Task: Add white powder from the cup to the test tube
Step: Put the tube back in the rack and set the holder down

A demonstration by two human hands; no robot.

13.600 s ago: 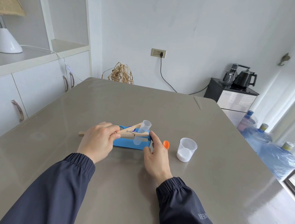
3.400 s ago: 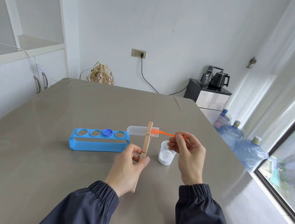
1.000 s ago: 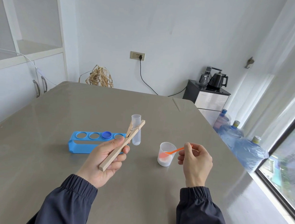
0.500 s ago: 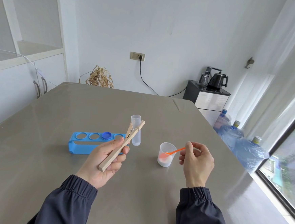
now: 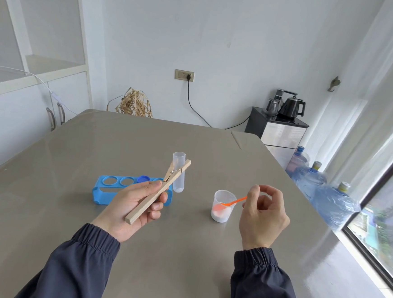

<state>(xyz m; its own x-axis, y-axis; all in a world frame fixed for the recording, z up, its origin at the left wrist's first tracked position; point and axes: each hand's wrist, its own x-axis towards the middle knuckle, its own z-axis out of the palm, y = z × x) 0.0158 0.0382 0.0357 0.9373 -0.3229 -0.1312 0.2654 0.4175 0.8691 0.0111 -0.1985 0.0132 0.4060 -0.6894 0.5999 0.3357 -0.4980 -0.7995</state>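
My left hand (image 5: pixel 134 205) grips a long wooden clamp (image 5: pixel 158 191) whose jaws hold a clear plastic test tube (image 5: pixel 178 174) upright above the table, a little white powder at its bottom. To the right, a small translucent cup (image 5: pixel 222 207) with white powder stands on the table. My right hand (image 5: pixel 262 215) pinches the handle of an orange spoon (image 5: pixel 230 202), its bowl dipped inside the cup.
A blue test tube rack (image 5: pixel 107 192) with a blue cap (image 5: pixel 143 179) in one hole lies behind my left hand. The grey table (image 5: pixel 170 259) ends at the right near a window. Water jugs (image 5: pixel 328 199) stand on the floor beyond that edge.
In the last second almost nothing moved: the tube stays upright and the spoon stays in the cup. Earlier the tube lay horizontal with the spoon at its mouth.
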